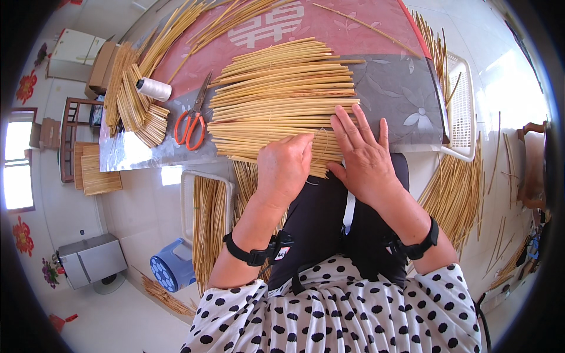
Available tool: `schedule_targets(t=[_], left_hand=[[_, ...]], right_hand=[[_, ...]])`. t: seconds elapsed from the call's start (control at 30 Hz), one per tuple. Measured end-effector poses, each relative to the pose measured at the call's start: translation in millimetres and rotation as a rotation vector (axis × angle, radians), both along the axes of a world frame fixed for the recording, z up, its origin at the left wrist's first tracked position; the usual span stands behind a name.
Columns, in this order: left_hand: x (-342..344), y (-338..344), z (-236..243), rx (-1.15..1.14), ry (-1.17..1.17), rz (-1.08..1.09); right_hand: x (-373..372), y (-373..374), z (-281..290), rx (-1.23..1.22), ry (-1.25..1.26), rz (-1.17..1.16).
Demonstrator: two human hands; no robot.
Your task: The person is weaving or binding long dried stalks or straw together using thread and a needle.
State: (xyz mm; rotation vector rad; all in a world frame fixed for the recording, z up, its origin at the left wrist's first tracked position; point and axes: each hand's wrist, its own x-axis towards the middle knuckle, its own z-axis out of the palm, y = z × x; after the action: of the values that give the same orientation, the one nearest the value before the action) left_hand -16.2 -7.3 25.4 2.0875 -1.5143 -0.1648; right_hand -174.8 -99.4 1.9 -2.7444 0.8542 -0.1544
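A mat of straw-coloured stalks [282, 88], laid side by side and tied across with thin thread, lies on the table in front of me. My left hand [285, 167] is closed in a fist at the mat's near edge; whatever its fingers grip is hidden. A loose loop of pale thread [327, 144] curves over the stalks between my hands. My right hand [366, 156] lies flat with fingers spread on the mat's near right end, its thumb by the lowest stalks. Left of the mat rest orange-handled scissors [190, 126], blades pointing away, and a spool of white thread [154, 89].
Bundles of stalks [138, 109] cover the table's left side, with more at the back. A single stalk [368, 29] lies far right. White baskets [465, 106] with stalks stand beside the table. Below are a blue stool [170, 267] and stalks [453, 194] on the floor.
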Motion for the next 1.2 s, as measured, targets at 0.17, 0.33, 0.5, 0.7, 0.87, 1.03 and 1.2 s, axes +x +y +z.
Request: schedule_targets(t=[0.17, 0.33, 0.5, 0.7, 0.87, 1.03, 1.2], left_hand=[[-2, -2, 2, -0.006, -0.030, -0.004], [-2, -2, 2, -0.016, -0.052, -0.017], [-4, -3, 2, 0.023, -0.103, -0.009], [-10, -6, 1, 0.089, -0.158, 0.019], [-11, -3, -4, 0.095, -0.129, 0.023], [-13, -2, -9, 0.079, -0.111, 0.043], [-15, -7, -9, 0.185, -0.105, 0.086]], right_hand=[[0, 0, 0, 0.004, -0.004, 0.001], [0, 0, -1, 0.010, -0.009, -0.005], [0, 0, 1, 0.026, 0.004, -0.009], [0, 0, 1, 0.037, 0.004, -0.001], [0, -1, 4, 0.049, -0.003, 0.002], [-1, -1, 4, 0.051, -0.013, 0.007], [-1, -2, 8, 0.067, 0.019, 0.020]])
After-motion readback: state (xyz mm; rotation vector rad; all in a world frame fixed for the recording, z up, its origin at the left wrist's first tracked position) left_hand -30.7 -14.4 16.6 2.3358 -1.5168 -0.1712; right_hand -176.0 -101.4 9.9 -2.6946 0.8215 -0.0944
